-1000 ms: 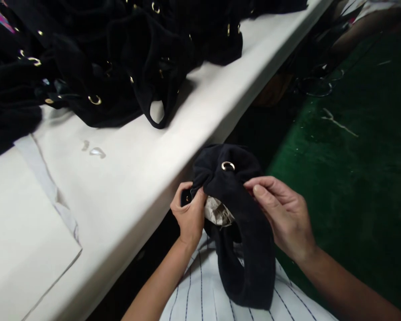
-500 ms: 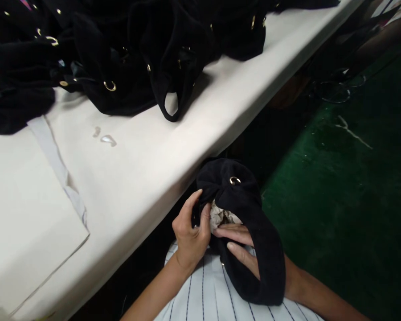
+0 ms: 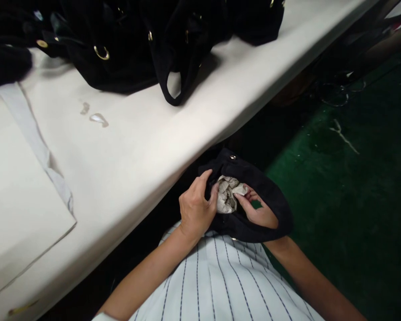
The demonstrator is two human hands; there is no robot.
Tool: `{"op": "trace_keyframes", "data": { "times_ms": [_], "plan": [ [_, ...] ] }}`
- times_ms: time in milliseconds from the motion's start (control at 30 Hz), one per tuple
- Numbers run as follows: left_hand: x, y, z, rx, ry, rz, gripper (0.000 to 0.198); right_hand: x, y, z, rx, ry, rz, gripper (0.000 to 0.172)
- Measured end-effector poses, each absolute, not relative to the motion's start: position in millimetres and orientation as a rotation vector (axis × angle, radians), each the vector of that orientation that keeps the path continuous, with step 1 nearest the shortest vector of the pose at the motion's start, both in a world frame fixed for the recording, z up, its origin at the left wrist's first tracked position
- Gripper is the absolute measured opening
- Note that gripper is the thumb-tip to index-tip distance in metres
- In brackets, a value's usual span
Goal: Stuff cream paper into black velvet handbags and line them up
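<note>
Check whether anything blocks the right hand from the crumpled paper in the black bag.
Nothing visible does: the right hand reaches through the loop of the black bag and touches the crumpled paper. The loop crosses over the wrist, not between hand and paper. The left hand is at the paper's opposite side.

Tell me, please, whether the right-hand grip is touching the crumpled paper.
Touching. The head view shows the right-hand grip, inside the loop of the black strap, pinching a flap of the crumpled paper.
</note>
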State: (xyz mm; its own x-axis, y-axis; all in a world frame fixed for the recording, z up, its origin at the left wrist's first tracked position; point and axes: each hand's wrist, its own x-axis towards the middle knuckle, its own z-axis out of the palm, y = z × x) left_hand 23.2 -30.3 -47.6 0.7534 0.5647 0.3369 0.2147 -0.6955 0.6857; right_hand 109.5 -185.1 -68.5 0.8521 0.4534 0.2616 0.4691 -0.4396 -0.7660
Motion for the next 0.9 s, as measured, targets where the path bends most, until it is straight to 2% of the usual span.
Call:
{"op": "trace_keyframes", "data": {
  "times_ms": [133,300,400,433,533,700,900],
  "plan": [
    [26,-32,-49,2.291,0.592,0.738,0.032,112,-178,-65,-2.172,-0.928,-0.081,0.015],
    [18,-28,-57,2.229,0.642,0.775,0.028,107,-160,-70,-2.047,-1.142,0.103,0.038],
    [-2,-21,-66,2.139,0.779,0.753,0.027,99,-151,-63,-2.060,-1.274,0.183,0.046],
    [-11,-17,-70,2.109,0.849,0.751,0.026,94,-149,-58,-2.050,-1.291,0.191,0.045],
    [-38,-6,-83,2.015,1.084,0.734,0.027,79,-147,-46,-1.904,-1.248,0.218,0.020],
    [-58,3,-92,1.925,1.198,0.674,0.036,71,-141,-51,-1.922,-1.072,0.105,0.016],
    [-45,0,-90,1.871,1.246,0.664,0.037,89,-122,-62,-2.253,-0.985,0.088,0.043]
  ]
}}
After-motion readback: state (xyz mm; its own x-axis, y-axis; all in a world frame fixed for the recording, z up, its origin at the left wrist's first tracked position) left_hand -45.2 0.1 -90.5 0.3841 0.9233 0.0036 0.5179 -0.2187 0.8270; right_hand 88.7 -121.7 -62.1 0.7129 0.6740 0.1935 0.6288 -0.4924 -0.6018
